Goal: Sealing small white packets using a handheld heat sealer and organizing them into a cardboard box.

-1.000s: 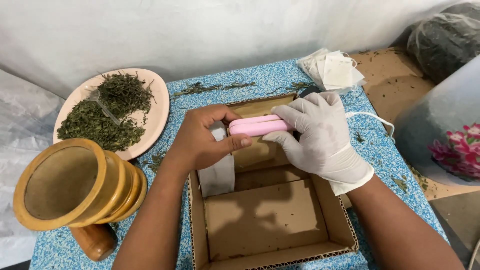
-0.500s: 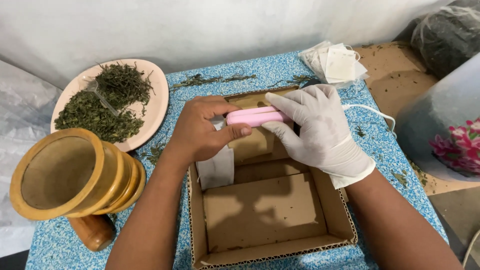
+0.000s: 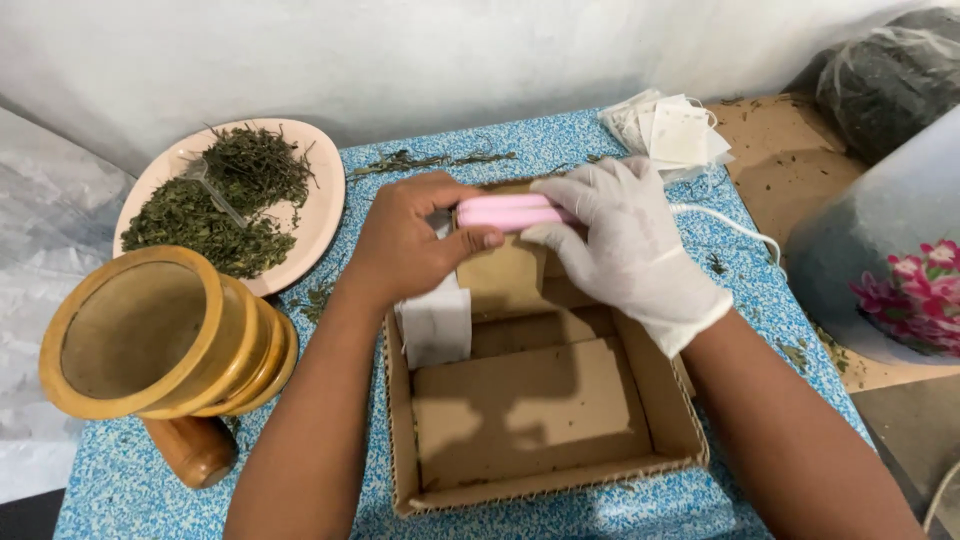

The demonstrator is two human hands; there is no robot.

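Both hands gripping pink sealer point(image 3: 510, 211) over open cardboard box point(image 3: 545, 490), wooden mortar point(image 3: 150, 340) left

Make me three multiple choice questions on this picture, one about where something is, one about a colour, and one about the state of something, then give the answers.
1. Where does the plate of dried green herbs sit?
A. Inside the cardboard box
B. On the table's far left, behind the wooden mortar
C. Under the paper sachets

2. What colour is the slim device held by both hands?
A. Pink
B. Black
C. Yellow

3. How are the hands dressed?
A. Both gloved
B. Both bare
C. Right gloved, left bare

Answers:
1. B: the plate lies beyond the wooden mortar, left of the cardboard box.
2. A: the pink device shows between the two hands, over the box's far edge.
3. C: the right hand wears a white glove, while the left hand shows bare skin.
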